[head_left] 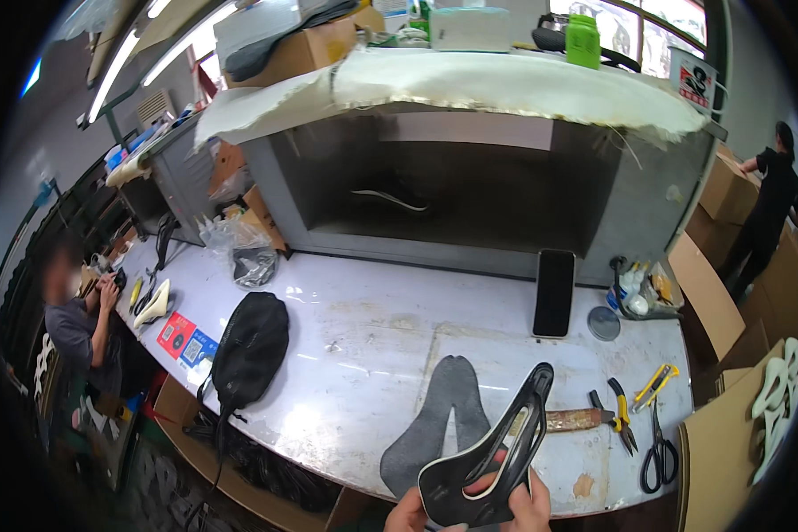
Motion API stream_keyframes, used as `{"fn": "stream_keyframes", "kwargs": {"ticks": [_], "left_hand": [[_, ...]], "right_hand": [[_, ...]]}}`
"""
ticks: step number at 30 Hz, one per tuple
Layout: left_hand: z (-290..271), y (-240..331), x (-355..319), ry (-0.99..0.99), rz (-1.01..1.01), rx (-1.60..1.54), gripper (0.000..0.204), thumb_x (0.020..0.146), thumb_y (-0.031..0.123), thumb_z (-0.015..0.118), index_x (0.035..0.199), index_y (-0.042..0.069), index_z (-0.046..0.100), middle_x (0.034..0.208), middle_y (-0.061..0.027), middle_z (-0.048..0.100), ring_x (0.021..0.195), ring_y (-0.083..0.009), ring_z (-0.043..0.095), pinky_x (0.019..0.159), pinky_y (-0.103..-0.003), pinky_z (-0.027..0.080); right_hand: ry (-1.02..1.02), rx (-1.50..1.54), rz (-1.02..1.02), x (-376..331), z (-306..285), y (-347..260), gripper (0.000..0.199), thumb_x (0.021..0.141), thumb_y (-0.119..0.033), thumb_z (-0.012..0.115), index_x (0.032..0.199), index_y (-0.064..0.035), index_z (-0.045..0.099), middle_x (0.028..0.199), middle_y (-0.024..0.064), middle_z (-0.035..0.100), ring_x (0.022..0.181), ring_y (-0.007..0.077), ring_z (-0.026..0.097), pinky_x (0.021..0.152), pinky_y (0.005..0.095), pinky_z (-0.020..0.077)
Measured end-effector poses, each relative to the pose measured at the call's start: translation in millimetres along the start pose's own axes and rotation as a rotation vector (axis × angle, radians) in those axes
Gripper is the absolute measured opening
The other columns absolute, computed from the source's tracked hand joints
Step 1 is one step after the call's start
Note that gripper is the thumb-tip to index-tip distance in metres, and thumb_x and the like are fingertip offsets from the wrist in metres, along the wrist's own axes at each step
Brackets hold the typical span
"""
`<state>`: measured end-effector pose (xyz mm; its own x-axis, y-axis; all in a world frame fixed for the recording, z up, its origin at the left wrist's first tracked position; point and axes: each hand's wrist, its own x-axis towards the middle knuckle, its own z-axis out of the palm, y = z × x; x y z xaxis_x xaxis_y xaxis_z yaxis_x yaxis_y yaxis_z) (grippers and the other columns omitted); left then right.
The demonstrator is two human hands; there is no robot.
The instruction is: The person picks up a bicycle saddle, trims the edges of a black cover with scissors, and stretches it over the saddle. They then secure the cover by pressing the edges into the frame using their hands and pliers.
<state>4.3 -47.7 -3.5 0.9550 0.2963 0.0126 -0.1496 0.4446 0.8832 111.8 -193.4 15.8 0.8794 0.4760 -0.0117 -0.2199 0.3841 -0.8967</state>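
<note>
Beside the grey saddle-shaped sheet (421,432), gripped the black bicycle saddle (445,486) by its wide end, left hand (407,512) and right hand (530,507) half-curled; wisely braced opposite sides for steadiness!

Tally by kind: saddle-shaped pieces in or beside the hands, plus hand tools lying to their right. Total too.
Black saddle, held: 1
Flat grey piece, on the bench: 1
Brown-handled tool: 1
Pliers: 1
Yellow cutter: 1
Black scissors: 1
Total: 6
</note>
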Motion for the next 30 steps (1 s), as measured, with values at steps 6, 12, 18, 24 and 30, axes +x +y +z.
{"fn": "stream_keyframes", "kwargs": {"ticks": [6, 12, 18, 24, 30], "left_hand": [[-2, 24, 21, -0.087, 0.039, 0.141, 0.059, 0.108, 0.022, 0.059, 0.157, -0.004, 0.038, 0.138, -0.0117, 0.061, 0.121, -0.0186, 0.06, 0.103, -0.032, 0.045], [6, 27, 19, -0.029, 0.179, 0.733, 0.048, 0.11, 0.015, 0.05, 0.153, -0.005, 0.046, 0.105, -0.0159, 0.076, 0.093, -0.0166, 0.07, 0.082, -0.031, 0.054], [7, 33, 9, -0.068, 0.188, 0.826, 0.046, 0.107, 0.011, 0.053, 0.149, -0.009, 0.049, 0.133, -0.0289, 0.066, 0.109, -0.0397, 0.073, 0.087, -0.036, 0.056], [4, 35, -16, -0.006, 0.206, 0.977, 0.044, 0.103, 0.008, 0.056, 0.141, -0.014, 0.053, 0.122, -0.0331, 0.068, 0.103, -0.0432, 0.073, 0.083, -0.04, 0.058], [-29, 9, -32, -0.066, 0.066, 0.389, 0.096, 0.1, 0.069, 0.049, 0.157, -0.007, 0.034, 0.153, -0.0239, 0.047, 0.14, -0.0358, 0.051, 0.114, -0.045, 0.04]], "right_hand": [[-0.268, -0.08, 0.226, 1, -14, -32, 0.052, 0.111, -0.038, 0.054, 0.14, 0.0053, 0.056, 0.107, 0.0061, 0.07, 0.095, 0.0128, 0.063, 0.087, 0.0276, 0.0505], [-0.122, -0.534, 0.053, -5, -8, -34, 0.038, 0.107, -0.011, 0.057, 0.14, 0.0067, 0.058, 0.096, 0.0088, 0.077, 0.081, 0.0085, 0.061, 0.072, 0.0252, 0.0506], [-0.127, -0.688, -0.161, -11, -10, -29, 0.038, 0.102, -0.003, 0.061, 0.138, 0.0081, 0.061, 0.082, 0.0151, 0.071, 0.067, 0.0108, 0.059, 0.061, 0.0296, 0.0497], [-0.25, -0.745, -0.373, -10, -16, -20, 0.039, 0.1, -0.003, 0.062, 0.138, 0.0067, 0.062, 0.073, 0.0176, 0.065, 0.054, 0.0284, 0.061, 0.054, 0.0379, 0.0493], [-0.305, -0.785, -0.382, -14, -19, -20, 0.039, 0.096, -0.001, 0.067, 0.134, 0.0041, 0.066, 0.077, 0.0201, 0.068, 0.057, 0.0344, 0.063, 0.054, 0.0409, 0.0501]]}}
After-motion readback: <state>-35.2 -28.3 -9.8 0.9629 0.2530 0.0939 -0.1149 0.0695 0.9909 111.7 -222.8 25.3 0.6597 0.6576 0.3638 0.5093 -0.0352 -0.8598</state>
